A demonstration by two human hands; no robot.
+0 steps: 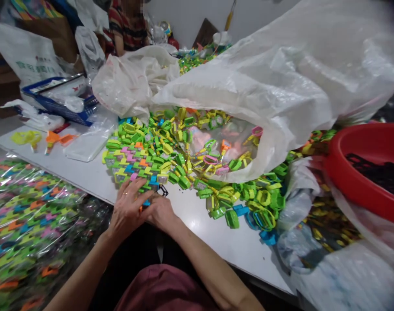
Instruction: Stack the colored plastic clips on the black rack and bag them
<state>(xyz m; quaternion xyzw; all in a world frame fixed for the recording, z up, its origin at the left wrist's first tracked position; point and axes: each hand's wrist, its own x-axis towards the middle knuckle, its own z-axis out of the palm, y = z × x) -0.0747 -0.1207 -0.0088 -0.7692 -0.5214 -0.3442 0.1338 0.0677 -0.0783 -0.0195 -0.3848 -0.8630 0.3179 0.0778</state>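
Note:
Both hands meet at the table's near edge, by neat rows of small plastic toy watches (135, 162) in green, yellow, pink, blue and orange. My left hand (127, 207) reaches its fingertips over the nearest row. Between its thumb and forefinger shows a blue and orange toy watch (146, 203), mostly covered. Right against it, my right hand (161, 211) is closed with curled fingers; what they hold is hidden. A small black frame-like piece (163, 190) lies just beyond the right hand.
Loose toy watches spill from a large white plastic bag (248, 90). At right stands a red basin (349, 172) with black pieces. A blue basket (59, 97) sits at the left rear. Wrapped toy watches (31, 224) fill the lower left. Another person (128, 26) is at the back.

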